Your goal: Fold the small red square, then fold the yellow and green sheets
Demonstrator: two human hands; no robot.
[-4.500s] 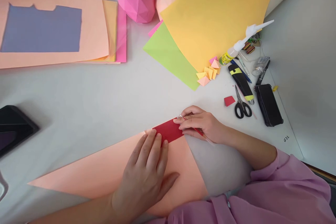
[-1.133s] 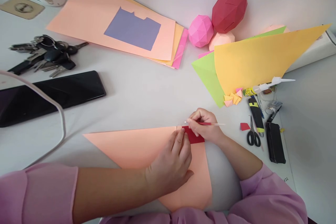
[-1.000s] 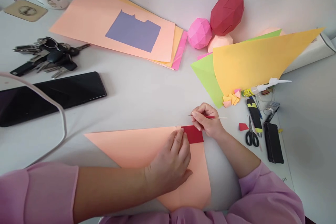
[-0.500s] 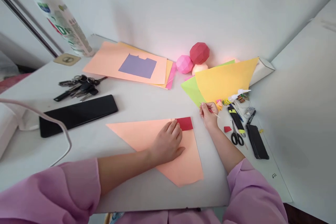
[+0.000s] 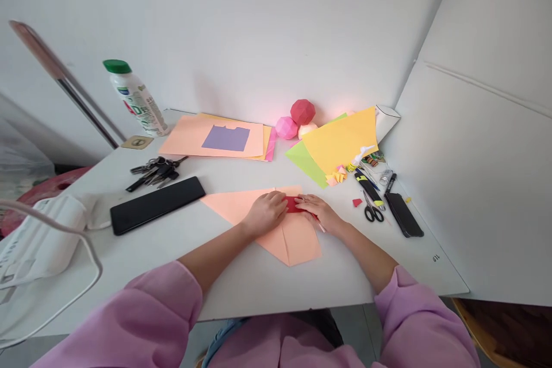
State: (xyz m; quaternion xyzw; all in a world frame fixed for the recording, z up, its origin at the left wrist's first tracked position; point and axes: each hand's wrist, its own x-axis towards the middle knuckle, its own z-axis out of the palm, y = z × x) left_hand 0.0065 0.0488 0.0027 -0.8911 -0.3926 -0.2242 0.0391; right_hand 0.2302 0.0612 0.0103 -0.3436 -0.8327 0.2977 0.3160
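A small red piece of paper (image 5: pixel 294 204) lies over the upper part of a folded peach sheet (image 5: pixel 304 238). Curled fingers of my left hand (image 5: pixel 268 213) press down on the red paper's left end. My right hand (image 5: pixel 319 213) is at its right end, fingertips on the paper's edge. Tucked in that same hand is a thin stick (image 5: pixel 321 226), reddish with a pale end, pointing down to the right; its exact kind is too small to make out. Part of the peach sheet is hidden under both hands.
Left stand a phone (image 5: pixel 158 204), keys (image 5: pixel 157 171) and a white bottle (image 5: pixel 137 100). Paper sheets (image 5: pixel 183 135) and faceted paper balls (image 5: pixel 302 111) lie at the back. On the right are scissors (image 5: pixel 373 213), a utility knife (image 5: pixel 369 190) and a black case (image 5: pixel 403 214). A cable (image 5: pixel 92 247) loops at the left.
My right hand has come left from beside the yellow sheet to the red paper, keeping the thin stick. My left hand stays on the paper. The camera view has shifted.
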